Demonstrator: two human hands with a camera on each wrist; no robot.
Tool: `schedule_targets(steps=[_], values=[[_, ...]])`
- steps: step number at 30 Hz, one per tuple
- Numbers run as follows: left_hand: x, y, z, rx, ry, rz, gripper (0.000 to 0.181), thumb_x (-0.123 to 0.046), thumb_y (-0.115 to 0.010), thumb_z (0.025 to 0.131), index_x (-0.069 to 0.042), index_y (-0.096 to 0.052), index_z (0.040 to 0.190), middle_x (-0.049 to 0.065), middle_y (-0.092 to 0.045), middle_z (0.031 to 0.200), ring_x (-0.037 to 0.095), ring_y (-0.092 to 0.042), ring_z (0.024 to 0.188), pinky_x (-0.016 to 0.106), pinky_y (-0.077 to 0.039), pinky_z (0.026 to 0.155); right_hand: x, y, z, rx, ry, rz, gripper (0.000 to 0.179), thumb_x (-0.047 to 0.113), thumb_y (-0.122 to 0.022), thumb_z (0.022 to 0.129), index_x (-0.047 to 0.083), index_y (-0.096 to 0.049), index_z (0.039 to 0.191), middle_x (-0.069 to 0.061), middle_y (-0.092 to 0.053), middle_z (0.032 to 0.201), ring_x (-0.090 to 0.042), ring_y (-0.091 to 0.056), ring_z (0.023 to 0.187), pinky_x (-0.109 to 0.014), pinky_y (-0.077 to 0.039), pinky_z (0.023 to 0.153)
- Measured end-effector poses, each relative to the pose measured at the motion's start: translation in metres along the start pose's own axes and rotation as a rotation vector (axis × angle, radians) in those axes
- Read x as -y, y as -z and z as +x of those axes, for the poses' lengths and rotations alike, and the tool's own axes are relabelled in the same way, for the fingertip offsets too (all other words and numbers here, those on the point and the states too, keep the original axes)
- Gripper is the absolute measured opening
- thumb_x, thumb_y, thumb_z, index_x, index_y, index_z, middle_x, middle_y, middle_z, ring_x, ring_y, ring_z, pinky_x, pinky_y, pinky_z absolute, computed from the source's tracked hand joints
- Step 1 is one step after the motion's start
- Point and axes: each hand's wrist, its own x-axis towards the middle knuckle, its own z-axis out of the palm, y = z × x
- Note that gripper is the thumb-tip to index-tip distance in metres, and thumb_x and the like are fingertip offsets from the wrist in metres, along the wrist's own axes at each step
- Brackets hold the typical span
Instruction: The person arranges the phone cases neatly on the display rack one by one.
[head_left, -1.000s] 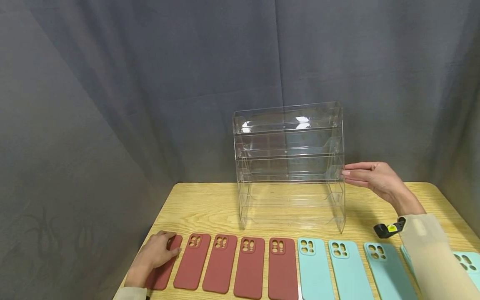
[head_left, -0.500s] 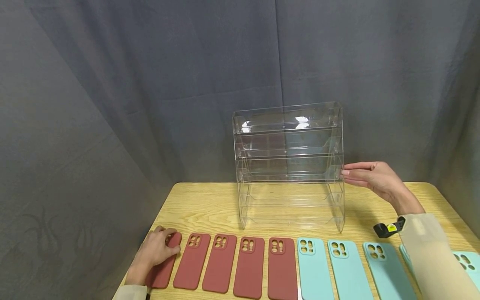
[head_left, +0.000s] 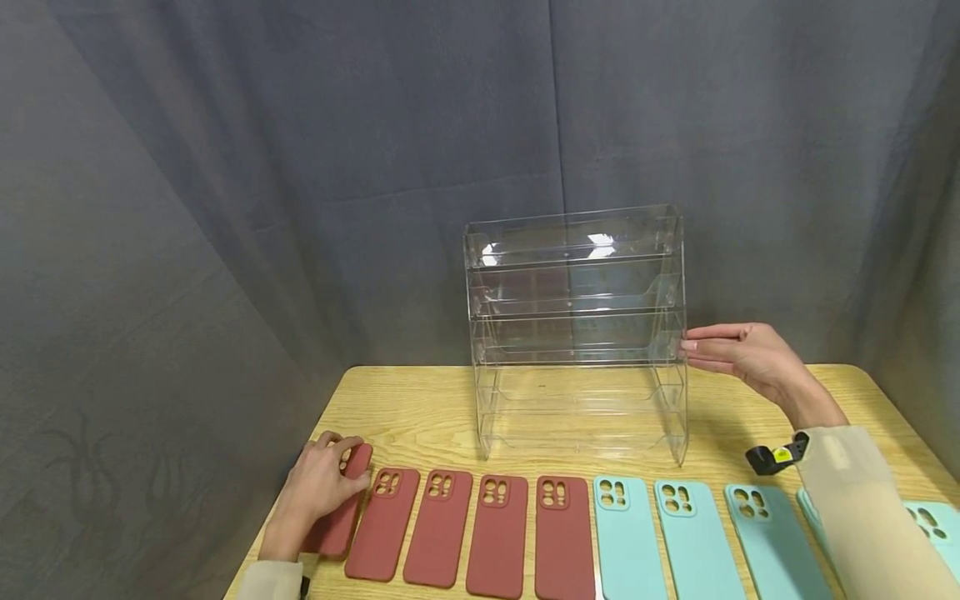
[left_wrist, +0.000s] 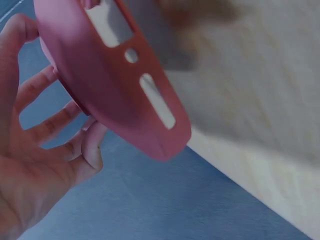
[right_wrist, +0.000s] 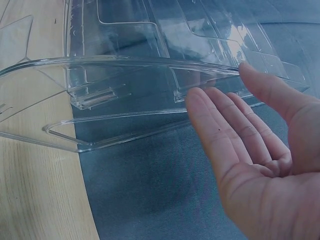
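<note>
My left hand (head_left: 318, 479) grips the leftmost dark red phone case (head_left: 335, 525) by its long sides, with its camera end raised off the table. Close up in the left wrist view, the case (left_wrist: 100, 75) hangs tilted, and its side cutouts show over the wood. Behind the row of cases stands a clear acrylic rack (head_left: 573, 313) with several tiers. At its right side, my right hand (head_left: 757, 362) has nearly straight fingers. From the right wrist view, the thumb meets the clear edge (right_wrist: 120, 61) and the fingertips touch the side panel.
Several red phone cases (head_left: 438, 533) lie flat in a row in front of the rack. Turquoise cases (head_left: 630, 542) continue that row to the right, some partly under my right sleeve (head_left: 870, 508). Dark grey curtains (head_left: 375, 167) surround the wooden table (head_left: 405, 408).
My left hand has picked up the leftmost red case's top end and moved it slightly up and to the right. The right hand and the rack stay in place.
</note>
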Motion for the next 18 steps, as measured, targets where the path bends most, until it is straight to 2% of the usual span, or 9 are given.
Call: schedule_targets(steps=[4,8,11,15,18], values=[[-0.013,0.007,0.006,-0.043,-0.043,0.013,0.057,-0.040,-0.083,0.081,-0.015,-0.073,0.131,0.022,-0.066,0.128,0.048,-0.064,0.109,0.062,-0.058,0.085,0.000,0.001,0.000,0.000,-0.003,0.003,0.051,0.022,-0.079,0.097,-0.003,-0.064,0.138,0.016,-0.080,0.105,-0.005,-0.078,0.102,-0.024,-0.063,0.090],[-0.027,0.013,0.012,-0.061,-0.072,0.013,0.058,-0.039,-0.082,0.081,-0.014,-0.072,0.132,0.021,-0.064,0.129,0.046,-0.063,0.109,0.059,-0.059,0.078,0.001,0.000,0.000,0.001,-0.004,0.014,0.046,0.022,-0.078,0.097,0.000,-0.066,0.136,0.017,-0.080,0.105,-0.005,-0.078,0.101,-0.023,-0.063,0.090],[-0.038,0.017,0.015,-0.058,-0.079,0.012,0.059,-0.040,-0.082,0.081,-0.016,-0.071,0.133,0.018,-0.063,0.132,0.043,-0.061,0.111,0.057,-0.059,0.072,0.001,-0.002,0.000,0.003,-0.004,0.020,0.052,0.022,-0.079,0.096,-0.004,-0.062,0.139,0.016,-0.080,0.106,-0.006,-0.078,0.102,-0.023,-0.063,0.091],[-0.055,0.024,0.019,-0.065,-0.102,0.014,0.062,-0.043,-0.082,0.080,-0.019,-0.069,0.136,0.016,-0.061,0.135,0.040,-0.059,0.117,0.056,-0.060,0.073,0.000,-0.004,0.002,-0.009,-0.005,0.000,0.063,0.024,-0.079,0.096,-0.009,-0.056,0.144,0.017,-0.079,0.104,-0.005,-0.078,0.101,-0.023,-0.063,0.090],[-0.068,0.030,0.023,-0.089,-0.140,0.010,0.062,-0.043,-0.081,0.080,-0.020,-0.069,0.136,0.016,-0.060,0.138,0.039,-0.059,0.119,0.057,-0.060,0.075,-0.001,-0.004,0.002,-0.015,-0.007,-0.013,0.062,0.025,-0.079,0.096,-0.008,-0.057,0.143,0.018,-0.079,0.103,-0.004,-0.078,0.101,-0.023,-0.063,0.090]])
